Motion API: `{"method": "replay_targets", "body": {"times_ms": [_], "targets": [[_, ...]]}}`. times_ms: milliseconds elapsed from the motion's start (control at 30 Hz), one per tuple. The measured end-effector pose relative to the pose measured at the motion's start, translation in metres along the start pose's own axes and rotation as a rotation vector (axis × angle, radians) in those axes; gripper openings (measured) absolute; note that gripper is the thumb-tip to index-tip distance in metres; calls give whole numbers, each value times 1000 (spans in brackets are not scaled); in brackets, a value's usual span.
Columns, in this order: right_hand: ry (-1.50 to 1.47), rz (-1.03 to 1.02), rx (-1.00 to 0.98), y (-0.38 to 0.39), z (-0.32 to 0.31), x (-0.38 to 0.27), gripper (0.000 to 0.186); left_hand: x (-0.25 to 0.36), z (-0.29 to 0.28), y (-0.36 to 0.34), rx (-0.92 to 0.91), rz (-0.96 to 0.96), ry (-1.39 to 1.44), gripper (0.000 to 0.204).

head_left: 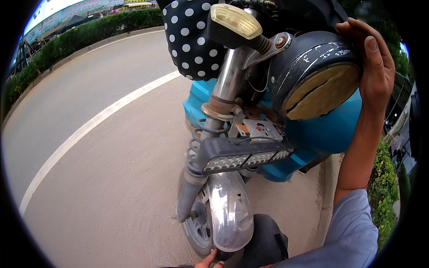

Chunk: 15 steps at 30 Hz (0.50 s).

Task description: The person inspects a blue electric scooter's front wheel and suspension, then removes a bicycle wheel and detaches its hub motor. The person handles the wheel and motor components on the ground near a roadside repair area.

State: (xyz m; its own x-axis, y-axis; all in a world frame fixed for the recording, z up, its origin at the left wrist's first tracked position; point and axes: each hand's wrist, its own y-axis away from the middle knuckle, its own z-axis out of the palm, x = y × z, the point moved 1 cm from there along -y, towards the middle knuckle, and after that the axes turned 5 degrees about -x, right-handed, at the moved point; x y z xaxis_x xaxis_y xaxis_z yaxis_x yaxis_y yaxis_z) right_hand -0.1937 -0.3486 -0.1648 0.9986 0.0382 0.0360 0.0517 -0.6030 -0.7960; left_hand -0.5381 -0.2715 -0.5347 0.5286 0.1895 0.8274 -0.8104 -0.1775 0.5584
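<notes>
The front of a three-wheeled vehicle fills the middle. My right hand (375,67) grips the right side of a round black headlamp (324,91) with scratched paint and a cracked tan face. My left hand (208,261) is at the bottom, partly out of frame, fingers apart, one fingertip touching the front tyre (223,255) below a shiny fender (230,210). Above the wheel are a chrome fork tube (225,80) with a spring, an LED light bar (246,158), a metal bracket (263,131) and a pale yellow indicator (234,20).
Black polka-dot cloth (187,40) hangs behind the fork, before a blue body (326,129). A road (80,76) with a white line and a far hedge (53,51) runs along the left. A curb (328,187) and bushes (384,187) border the right.
</notes>
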Motion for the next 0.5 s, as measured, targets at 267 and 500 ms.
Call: {"method": "replay_targets", "body": {"times_ms": [267, 500], "targets": [[-14, 90, 17, -14, 2, -17, 44, 21, -81, -26, -302, 42, -84, 40], [151, 3, -16, -36, 2, -26, 38, 111, -155, -50, 161, 734, -260, 24]]}}
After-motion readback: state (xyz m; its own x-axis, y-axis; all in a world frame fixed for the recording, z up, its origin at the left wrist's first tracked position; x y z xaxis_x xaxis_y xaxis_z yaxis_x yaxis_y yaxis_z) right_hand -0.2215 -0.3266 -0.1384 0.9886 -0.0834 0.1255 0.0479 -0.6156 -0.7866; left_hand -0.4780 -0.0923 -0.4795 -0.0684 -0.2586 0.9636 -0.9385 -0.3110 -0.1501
